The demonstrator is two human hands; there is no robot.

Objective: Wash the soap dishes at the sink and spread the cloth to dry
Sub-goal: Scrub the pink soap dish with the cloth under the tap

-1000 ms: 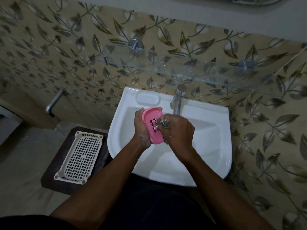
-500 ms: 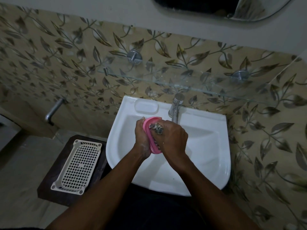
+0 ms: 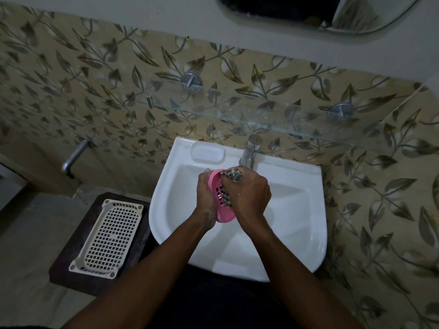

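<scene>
Pink slotted soap dish (image 3: 219, 211) tilted on edge over the white sink (image 3: 297, 210); checked cloth (image 3: 234, 178) bunched at its 1 o'clock.

Bare forearms, dark clothing below.

We see dim light. Leaf-patterned tile wall (image 3: 71, 86), plain grey band above it. Glass shelf (image 3: 237, 115) on two metal pegs sits beyond the fingertips, mirror (image 3: 308, 15) higher up. Wall tap (image 3: 73, 157) and grey floor (image 3: 28, 233) lie left of them.
</scene>
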